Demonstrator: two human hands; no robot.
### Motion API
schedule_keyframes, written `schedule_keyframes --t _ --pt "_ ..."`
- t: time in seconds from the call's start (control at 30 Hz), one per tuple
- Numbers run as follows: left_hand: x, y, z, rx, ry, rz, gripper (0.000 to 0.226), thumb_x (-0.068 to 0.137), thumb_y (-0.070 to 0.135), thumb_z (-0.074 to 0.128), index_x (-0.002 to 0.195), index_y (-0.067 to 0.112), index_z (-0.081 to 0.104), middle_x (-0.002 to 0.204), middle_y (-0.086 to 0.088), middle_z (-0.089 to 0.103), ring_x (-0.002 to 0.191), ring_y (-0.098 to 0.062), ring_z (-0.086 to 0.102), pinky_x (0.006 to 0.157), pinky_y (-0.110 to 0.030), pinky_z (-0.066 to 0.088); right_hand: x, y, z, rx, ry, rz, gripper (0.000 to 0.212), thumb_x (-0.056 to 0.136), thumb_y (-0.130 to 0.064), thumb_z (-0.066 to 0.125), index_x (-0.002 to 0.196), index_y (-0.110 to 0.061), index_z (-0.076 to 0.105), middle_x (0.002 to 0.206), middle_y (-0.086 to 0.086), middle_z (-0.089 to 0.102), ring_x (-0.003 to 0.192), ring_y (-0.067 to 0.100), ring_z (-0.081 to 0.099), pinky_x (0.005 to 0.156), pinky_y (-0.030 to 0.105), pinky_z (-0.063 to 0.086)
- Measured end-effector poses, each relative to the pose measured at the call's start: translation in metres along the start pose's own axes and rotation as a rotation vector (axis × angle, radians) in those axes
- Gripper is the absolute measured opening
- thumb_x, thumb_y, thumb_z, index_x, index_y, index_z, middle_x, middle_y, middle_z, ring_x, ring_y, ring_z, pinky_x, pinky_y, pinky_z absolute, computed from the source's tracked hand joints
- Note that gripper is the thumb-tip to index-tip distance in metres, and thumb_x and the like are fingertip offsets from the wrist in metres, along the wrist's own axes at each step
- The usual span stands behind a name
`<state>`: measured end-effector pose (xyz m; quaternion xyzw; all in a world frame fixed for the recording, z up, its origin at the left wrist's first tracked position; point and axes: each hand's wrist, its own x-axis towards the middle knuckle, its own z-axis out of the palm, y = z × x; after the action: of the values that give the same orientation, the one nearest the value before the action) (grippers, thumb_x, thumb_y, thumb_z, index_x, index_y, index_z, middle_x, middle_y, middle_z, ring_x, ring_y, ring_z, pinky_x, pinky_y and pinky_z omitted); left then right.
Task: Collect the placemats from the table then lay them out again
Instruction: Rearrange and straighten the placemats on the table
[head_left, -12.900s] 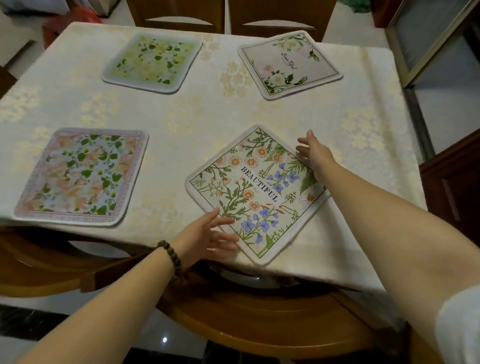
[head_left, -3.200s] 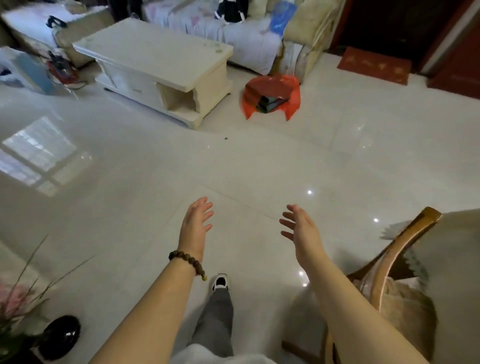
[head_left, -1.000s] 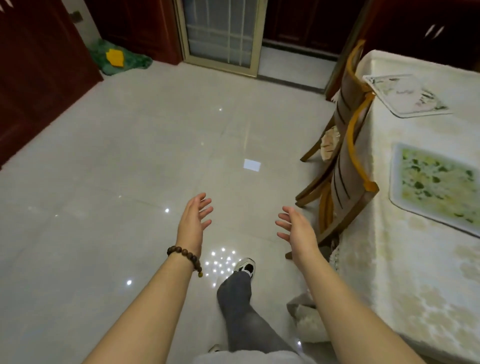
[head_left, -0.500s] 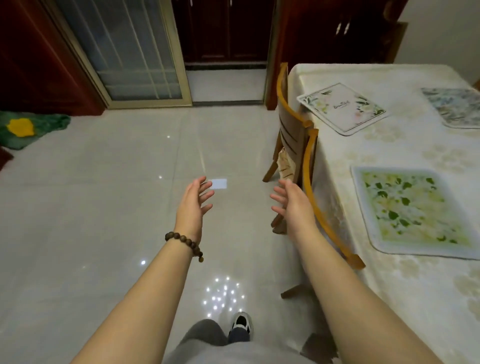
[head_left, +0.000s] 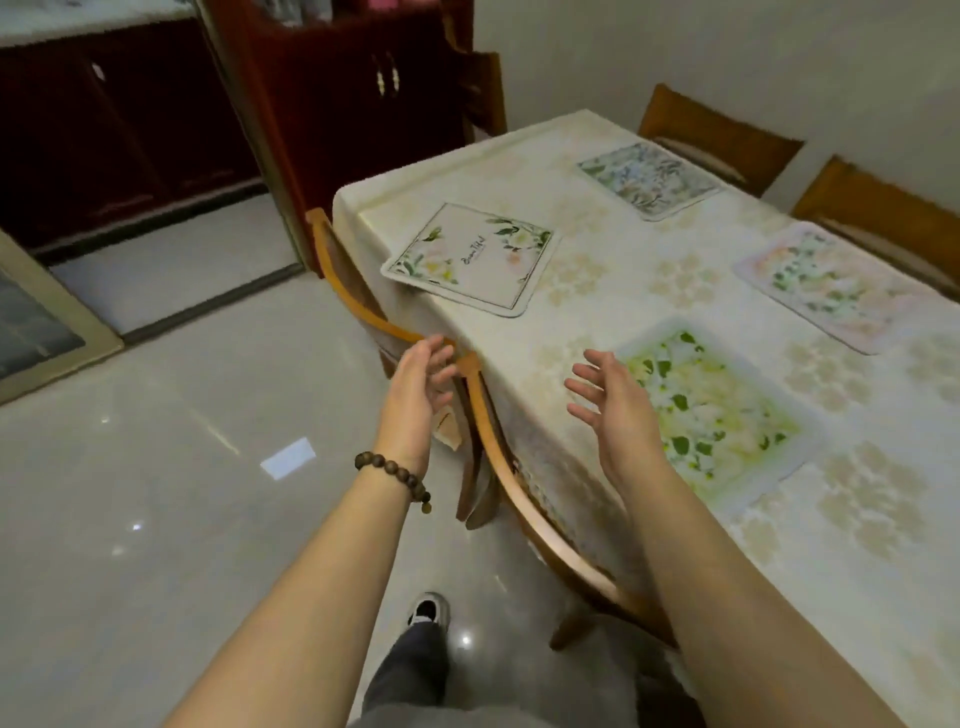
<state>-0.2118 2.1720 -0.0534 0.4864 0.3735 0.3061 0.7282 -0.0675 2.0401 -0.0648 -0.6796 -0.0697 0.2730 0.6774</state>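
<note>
While both forearms reach forward at the edge of the table (head_left: 623, 280), the left hand (head_left: 415, 395) and the right hand (head_left: 618, 410) hang in the air, palms facing each other, fingers spread and relaxed, holding nothing. Four mats lie flat and apart on the cream cloth: the green placemat (head_left: 711, 410) just beyond the right hand, the white placemat (head_left: 472, 260) overhanging the near corner, and the pink placemat (head_left: 836, 286) and bluish placemat (head_left: 649, 176) farther off. A wooden chair (head_left: 519, 499) is pushed in against the table.
</note>
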Motion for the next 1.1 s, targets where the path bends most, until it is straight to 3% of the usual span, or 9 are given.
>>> schedule_keyframes --t 0.13,0.27,0.4,0.53,0.73,0.97,1.1 --pt "0.057 0.006 0.028 0.081 -0.178 -0.051 0.033 0.101 0.038 0.034 0.118 0.025 0.058 0.123 0.000 0.062 0.112 -0.014 0.059 0.095 -0.035 0.046 0.022 -0.001 -0.012 0.051 0.237 0.030 0.034 0.097 -0.036 0.041 0.119 -0.018 0.059 0.113 0.003 0.064 0.101 0.015 0.064 0.077 0.033 0.051" --pt "0.096 0.007 0.060 0.151 -0.362 -0.104 0.027 0.099 0.041 0.037 0.110 0.032 0.060 0.119 0.005 0.064 0.111 -0.014 0.059 0.094 -0.036 0.047 0.027 -0.001 -0.034 0.135 0.450 0.060 0.025 0.094 -0.038 0.046 0.106 -0.024 0.063 0.108 0.001 0.065 0.097 0.015 0.065 0.076 0.033 0.051" --pt "0.119 -0.006 0.094 0.195 -0.484 -0.173 0.026 0.098 0.041 0.039 0.108 0.031 0.061 0.116 0.006 0.065 0.109 -0.013 0.061 0.091 -0.035 0.049 0.021 0.006 -0.060 0.170 0.633 0.089 0.031 0.097 -0.036 0.042 0.114 -0.018 0.061 0.108 0.002 0.064 0.096 0.018 0.064 0.076 0.036 0.053" --pt "0.130 -0.022 0.124 0.232 -0.587 -0.229 0.027 0.098 0.043 0.040 0.108 0.031 0.062 0.117 0.005 0.065 0.109 -0.013 0.061 0.087 -0.033 0.049 0.009 0.017 -0.086 0.215 0.771 0.135 0.026 0.098 -0.034 0.042 0.107 -0.021 0.062 0.107 0.005 0.065 0.097 0.021 0.064 0.080 0.039 0.051" --pt "0.140 -0.045 0.159 0.286 -0.658 -0.270 0.027 0.096 0.044 0.042 0.108 0.030 0.062 0.118 0.004 0.064 0.108 -0.013 0.061 0.084 -0.033 0.049 0.001 0.032 -0.118 0.240 0.872 0.176 0.027 0.100 -0.032 0.039 0.115 -0.017 0.056 0.110 0.005 0.062 0.097 0.019 0.062 0.075 0.034 0.052" --pt "0.161 -0.076 0.163 0.433 -0.649 -0.305 0.034 0.097 0.049 0.036 0.115 0.029 0.057 0.122 0.001 0.059 0.116 -0.019 0.055 0.095 -0.040 0.044 0.004 0.056 -0.153 0.159 0.862 0.276 0.029 0.099 -0.038 0.036 0.114 -0.022 0.055 0.109 -0.002 0.058 0.095 0.012 0.057 0.073 0.032 0.048" --pt "0.181 -0.097 0.162 0.572 -0.631 -0.333 0.049 0.096 0.052 0.035 0.132 0.023 0.051 0.139 -0.002 0.050 0.129 -0.020 0.044 0.106 -0.041 0.034 0.011 0.071 -0.158 0.130 0.854 0.353 0.035 0.098 -0.041 0.036 0.120 -0.022 0.055 0.112 -0.004 0.054 0.101 0.015 0.054 0.086 0.036 0.047"
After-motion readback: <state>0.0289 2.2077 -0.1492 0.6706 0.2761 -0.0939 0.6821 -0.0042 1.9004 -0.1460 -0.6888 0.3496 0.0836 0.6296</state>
